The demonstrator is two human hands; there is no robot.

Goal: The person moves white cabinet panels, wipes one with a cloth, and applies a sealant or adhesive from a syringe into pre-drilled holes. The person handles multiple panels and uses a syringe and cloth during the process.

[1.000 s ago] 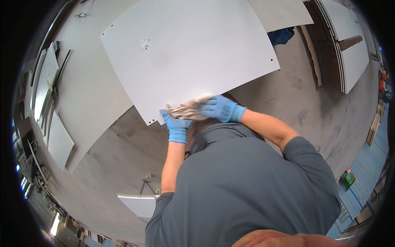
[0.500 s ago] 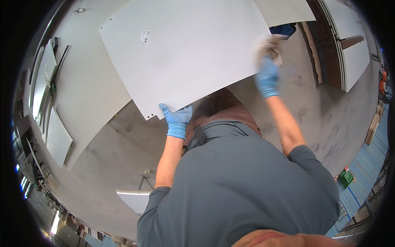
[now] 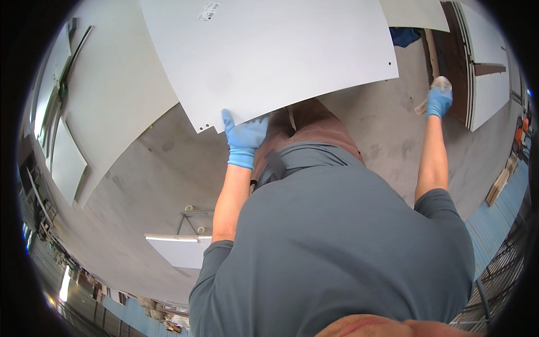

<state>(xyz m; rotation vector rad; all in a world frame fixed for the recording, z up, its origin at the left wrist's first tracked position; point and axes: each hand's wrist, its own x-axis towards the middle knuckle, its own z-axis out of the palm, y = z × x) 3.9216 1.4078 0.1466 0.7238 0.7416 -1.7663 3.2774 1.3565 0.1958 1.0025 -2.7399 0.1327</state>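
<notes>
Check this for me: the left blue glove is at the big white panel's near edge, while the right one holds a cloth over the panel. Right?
Not quite: in the head view, the right hand holds the cloth beyond the right side of the white panel. The left hand is at its near edge.

Soft, even light on the white panel, bright strip lower left, fisheye-bent, blackened edges.
</notes>
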